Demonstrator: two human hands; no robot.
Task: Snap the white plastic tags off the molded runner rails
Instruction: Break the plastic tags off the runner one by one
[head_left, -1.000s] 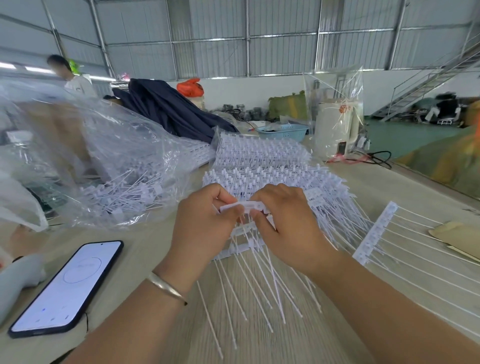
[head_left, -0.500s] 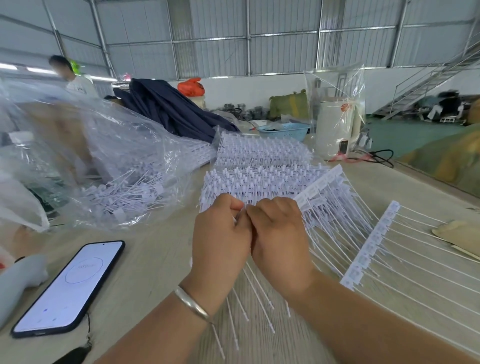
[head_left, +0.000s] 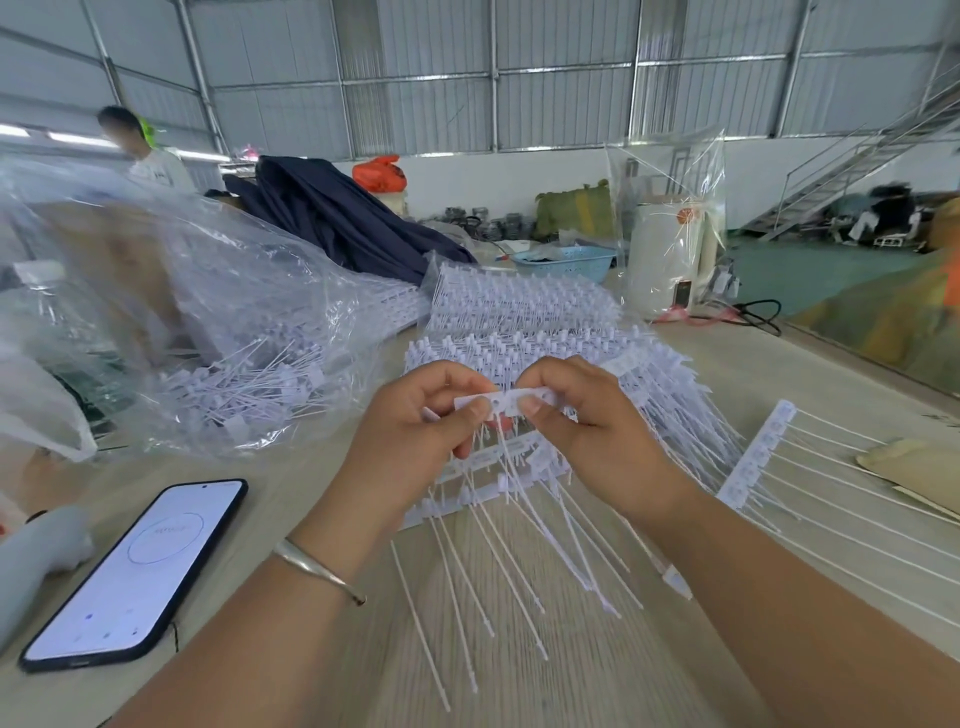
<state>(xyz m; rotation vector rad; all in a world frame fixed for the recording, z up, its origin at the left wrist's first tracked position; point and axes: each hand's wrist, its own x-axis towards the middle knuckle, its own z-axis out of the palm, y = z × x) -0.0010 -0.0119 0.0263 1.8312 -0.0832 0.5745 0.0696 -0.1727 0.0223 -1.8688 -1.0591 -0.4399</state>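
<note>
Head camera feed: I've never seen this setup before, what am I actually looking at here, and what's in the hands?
There is one view, from a camera worn on a person's head, looking down at two bare hands; no machine is involved. The left hand and right hand pinch a white tag strip between them, thin stems hanging below it. Underneath lies a pile of molded runner rails on a pale wooden table. To the left are a clear bag of loose tags and a phone with its screen lit. One rail lies apart on the right.
</note>
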